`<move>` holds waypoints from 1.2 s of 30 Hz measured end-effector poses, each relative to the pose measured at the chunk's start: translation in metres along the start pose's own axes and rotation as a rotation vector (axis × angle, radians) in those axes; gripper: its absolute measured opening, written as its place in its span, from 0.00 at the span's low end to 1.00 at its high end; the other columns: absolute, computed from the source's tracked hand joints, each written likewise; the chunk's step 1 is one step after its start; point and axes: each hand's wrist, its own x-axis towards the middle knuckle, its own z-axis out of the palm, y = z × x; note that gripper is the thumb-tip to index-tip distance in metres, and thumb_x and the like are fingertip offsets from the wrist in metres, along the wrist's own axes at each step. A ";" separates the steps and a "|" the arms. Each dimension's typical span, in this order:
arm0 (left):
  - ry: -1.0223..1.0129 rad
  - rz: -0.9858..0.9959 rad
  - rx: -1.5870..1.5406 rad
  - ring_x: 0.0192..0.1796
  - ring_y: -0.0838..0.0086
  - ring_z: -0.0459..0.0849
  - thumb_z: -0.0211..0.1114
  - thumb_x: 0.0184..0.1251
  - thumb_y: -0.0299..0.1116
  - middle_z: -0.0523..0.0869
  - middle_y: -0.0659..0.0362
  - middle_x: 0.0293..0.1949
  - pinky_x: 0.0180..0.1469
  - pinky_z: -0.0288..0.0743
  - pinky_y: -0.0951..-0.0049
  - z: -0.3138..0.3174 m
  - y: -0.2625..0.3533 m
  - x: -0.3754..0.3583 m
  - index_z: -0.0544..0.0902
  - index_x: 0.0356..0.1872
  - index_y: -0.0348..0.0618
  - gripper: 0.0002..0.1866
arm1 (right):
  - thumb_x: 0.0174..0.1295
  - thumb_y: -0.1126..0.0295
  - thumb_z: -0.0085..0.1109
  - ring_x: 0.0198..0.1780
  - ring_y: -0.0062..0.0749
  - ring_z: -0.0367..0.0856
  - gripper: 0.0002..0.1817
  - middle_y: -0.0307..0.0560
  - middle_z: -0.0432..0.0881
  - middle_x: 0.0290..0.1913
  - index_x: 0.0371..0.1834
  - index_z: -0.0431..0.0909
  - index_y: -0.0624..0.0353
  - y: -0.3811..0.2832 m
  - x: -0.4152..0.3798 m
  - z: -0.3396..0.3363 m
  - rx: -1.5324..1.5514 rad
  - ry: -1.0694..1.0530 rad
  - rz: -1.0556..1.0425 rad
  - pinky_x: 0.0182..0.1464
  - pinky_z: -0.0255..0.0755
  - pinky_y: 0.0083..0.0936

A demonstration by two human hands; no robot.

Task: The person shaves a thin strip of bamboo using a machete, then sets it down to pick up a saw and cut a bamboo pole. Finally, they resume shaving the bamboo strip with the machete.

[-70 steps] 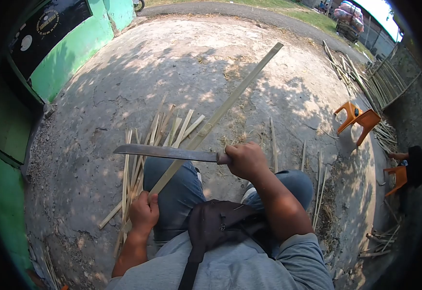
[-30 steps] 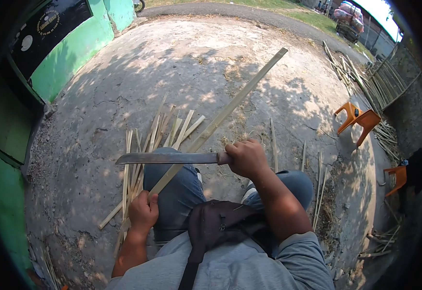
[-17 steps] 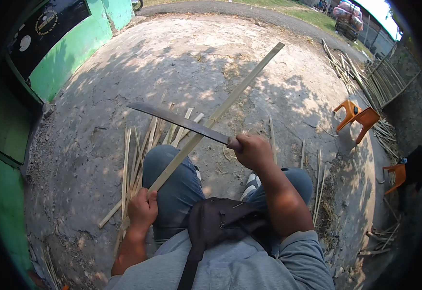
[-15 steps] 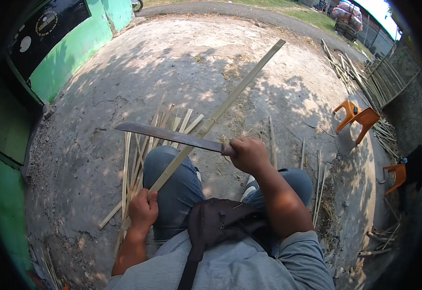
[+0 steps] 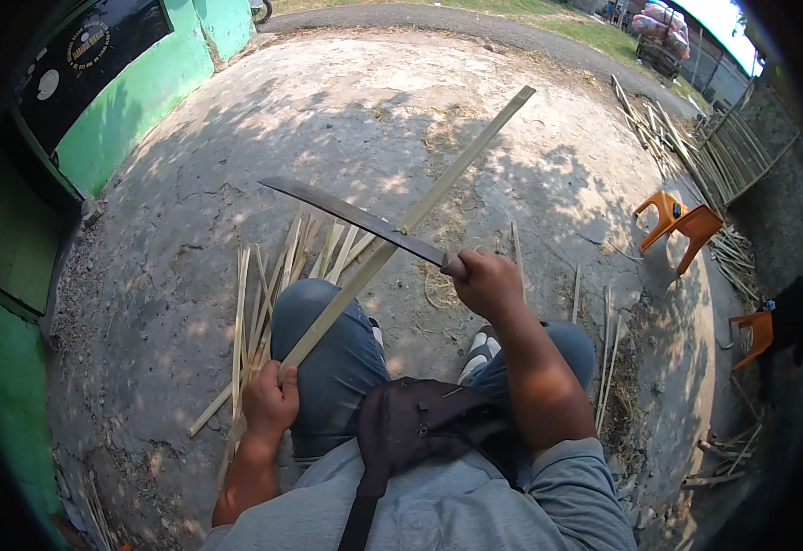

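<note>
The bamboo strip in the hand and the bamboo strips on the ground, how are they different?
The bamboo strip is one long piece, held slanting up by the left hand; the bamboo strips on the ground are many, shorter, lying flat. The machete in the right hand crosses only the held one. All are pale, thin and straight.

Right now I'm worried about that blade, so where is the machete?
In the head view the machete is held in the right hand, centre frame, its blade crossing the bamboo strip above the left knee.
</note>
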 end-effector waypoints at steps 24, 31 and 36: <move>0.026 0.023 -0.045 0.30 0.39 0.83 0.58 0.83 0.49 0.82 0.44 0.24 0.33 0.72 0.44 0.003 -0.001 0.000 0.79 0.33 0.40 0.22 | 0.60 0.62 0.69 0.32 0.55 0.86 0.09 0.50 0.84 0.28 0.29 0.80 0.52 -0.010 -0.007 0.003 0.054 -0.076 -0.040 0.38 0.78 0.50; 0.002 0.021 -0.052 0.30 0.41 0.83 0.58 0.83 0.49 0.82 0.45 0.23 0.33 0.72 0.45 0.000 -0.001 0.002 0.79 0.34 0.40 0.22 | 0.56 0.63 0.67 0.31 0.44 0.87 0.06 0.41 0.85 0.27 0.29 0.80 0.48 -0.043 -0.014 0.011 -0.050 -0.198 -0.407 0.41 0.76 0.40; 0.044 0.027 -0.134 0.30 0.42 0.83 0.58 0.83 0.48 0.82 0.45 0.24 0.33 0.72 0.46 0.007 -0.010 -0.002 0.79 0.34 0.41 0.21 | 0.58 0.62 0.70 0.32 0.49 0.87 0.08 0.46 0.85 0.28 0.28 0.81 0.51 -0.009 0.004 0.008 -0.010 0.007 -0.171 0.40 0.78 0.44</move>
